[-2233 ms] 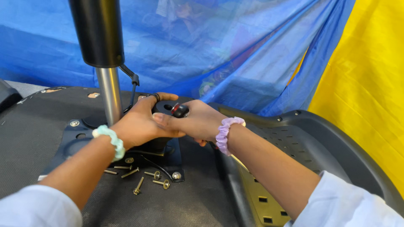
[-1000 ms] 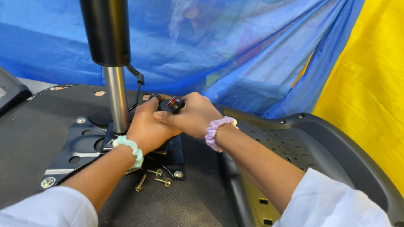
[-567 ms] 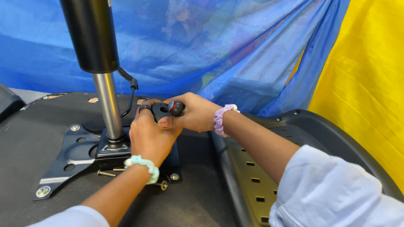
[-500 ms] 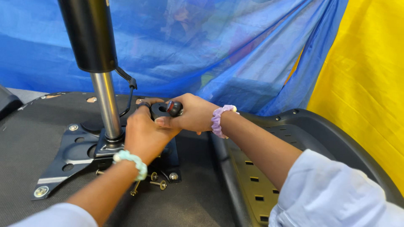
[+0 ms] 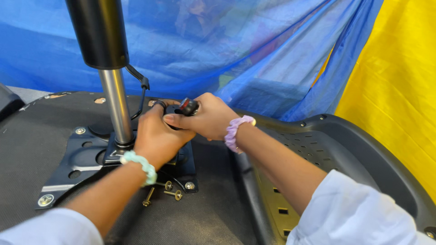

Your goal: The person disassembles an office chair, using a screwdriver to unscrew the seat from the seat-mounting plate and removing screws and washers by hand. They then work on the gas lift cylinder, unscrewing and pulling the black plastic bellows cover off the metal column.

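A small black tool with a red tip (image 5: 188, 106) is gripped in the closed right hand (image 5: 206, 119), just right of the steel column (image 5: 116, 106). The left hand (image 5: 156, 136) is curled over the black mounting plate (image 5: 81, 156); what it clasps cannot be told. Loose bolts (image 5: 165, 189) lie at the plate's near edge. Open seat underside (image 5: 27, 136) is left to the left; the backrest rim (image 5: 345, 136) closes the right.

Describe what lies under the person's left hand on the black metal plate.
Under the left hand, the black metal plate shows only at its edges. Loose bolts lie by the wrist. Whatever the palm covers is hidden.
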